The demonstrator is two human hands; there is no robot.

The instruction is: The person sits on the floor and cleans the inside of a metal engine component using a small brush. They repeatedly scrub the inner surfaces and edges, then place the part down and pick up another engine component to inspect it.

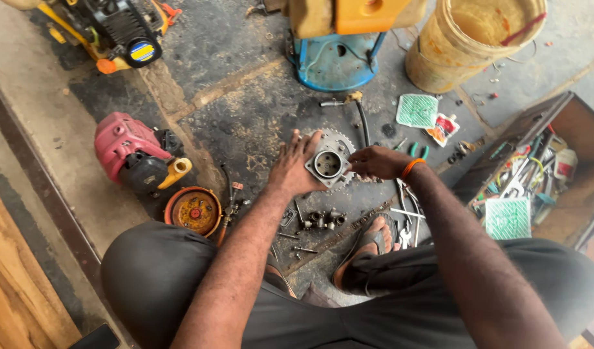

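I squat on a dirty concrete floor and hold a small grey metal engine cylinder with a round bore facing up. My left hand grips its left side. My right hand, with an orange band at the wrist, grips its right side. Behind the cylinder lies a finned, toothed metal part. Below my hands lie several small bolts and fittings on the floor.
A red engine unit and an orange round cover lie at the left. A yellow machine is at top left, a blue stand and a tan bucket at top. An open toolbox stands at right, with wrenches beside my sandalled foot.
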